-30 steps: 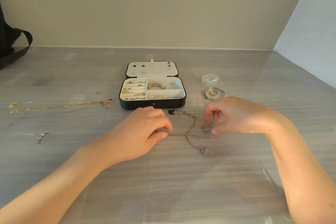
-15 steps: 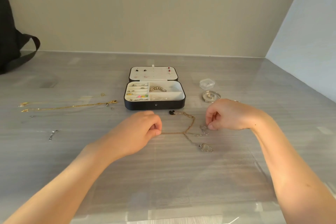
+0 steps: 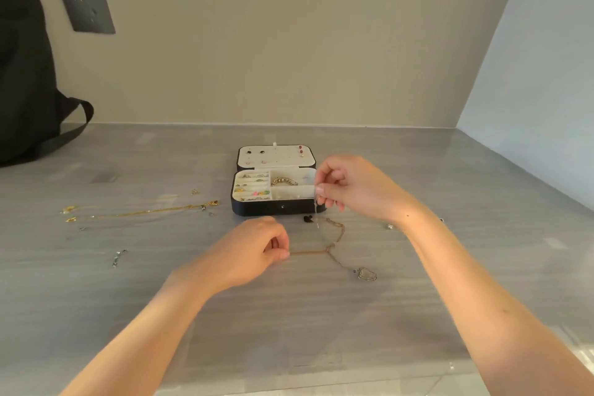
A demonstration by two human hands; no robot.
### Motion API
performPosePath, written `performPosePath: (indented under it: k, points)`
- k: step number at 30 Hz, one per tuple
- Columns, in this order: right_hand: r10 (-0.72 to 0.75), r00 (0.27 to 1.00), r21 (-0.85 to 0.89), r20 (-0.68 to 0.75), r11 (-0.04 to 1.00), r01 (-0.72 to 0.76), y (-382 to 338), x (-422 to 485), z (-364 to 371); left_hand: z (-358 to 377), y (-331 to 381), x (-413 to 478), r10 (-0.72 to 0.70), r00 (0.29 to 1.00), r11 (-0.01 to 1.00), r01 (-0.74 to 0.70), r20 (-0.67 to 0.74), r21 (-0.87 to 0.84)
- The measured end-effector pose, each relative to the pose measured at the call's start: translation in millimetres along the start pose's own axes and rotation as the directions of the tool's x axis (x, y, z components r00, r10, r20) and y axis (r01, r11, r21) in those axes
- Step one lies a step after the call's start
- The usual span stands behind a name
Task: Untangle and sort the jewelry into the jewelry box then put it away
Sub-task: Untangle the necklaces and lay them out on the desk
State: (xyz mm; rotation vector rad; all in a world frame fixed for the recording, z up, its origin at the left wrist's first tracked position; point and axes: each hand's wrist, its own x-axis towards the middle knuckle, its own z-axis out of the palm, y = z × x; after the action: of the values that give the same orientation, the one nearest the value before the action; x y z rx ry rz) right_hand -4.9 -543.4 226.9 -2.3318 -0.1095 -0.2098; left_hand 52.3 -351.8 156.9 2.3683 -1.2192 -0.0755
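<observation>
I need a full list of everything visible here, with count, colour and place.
jewelry box: one, black, white inside, open at table centre
beaded bracelet: one, gold, inside the box
gold chains: two, gold, table left
tangled chain: one, rose-gold, table, before the box
thin chain: one, silver, dangling before the box
bag: one, black, far left
socket: one, grey, wall
left hand: one, pinches tangled chain
right hand: one, pinches thin chain

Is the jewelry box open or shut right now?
Open. The jewelry box has its lid folded back, showing earring studs, and the compartments are exposed.
</observation>
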Motion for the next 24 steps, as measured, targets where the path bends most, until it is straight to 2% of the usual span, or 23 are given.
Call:
performPosePath:
  k: [5,8,11,14,19,22,24]
  points:
    - [0.041,0.984,-0.12,0.171,0.993,-0.02,1,16,40,-3,0,-5,-0.001,1.0,0.999,0.001,-0.004,-0.037]
    - [0.079,0.975,-0.168,0.209,0.985,-0.044,4,15,50,-8,1,-7,-0.028,1.0,0.994,0.028,0.004,-0.106]
    - [0.092,0.981,-0.092,0.171,0.993,-0.077,7,8,47,-13,5,-11,-0.029,0.999,0.977,0.037,0.042,-0.208]
    - [0.055,0.988,-0.045,0.146,0.998,-0.049,11,-2,44,-17,11,-13,-0.016,0.998,0.969,0.029,0.052,-0.246]
    - [0.015,0.985,0.323,0.173,0.944,-0.071,12,-24,42,-31,30,-1,0.002,1.0,0.962,-0.004,-0.006,-0.275]
    - [0.021,0.987,0.304,0.16,0.95,-0.07,13,-30,36,-39,38,7,-0.039,0.997,0.961,0.022,-0.059,-0.274]
    - [0.071,0.994,0.286,0.085,0.954,-0.093,14,-31,28,-46,41,11,-0.065,0.993,0.967,0.038,-0.101,-0.252]
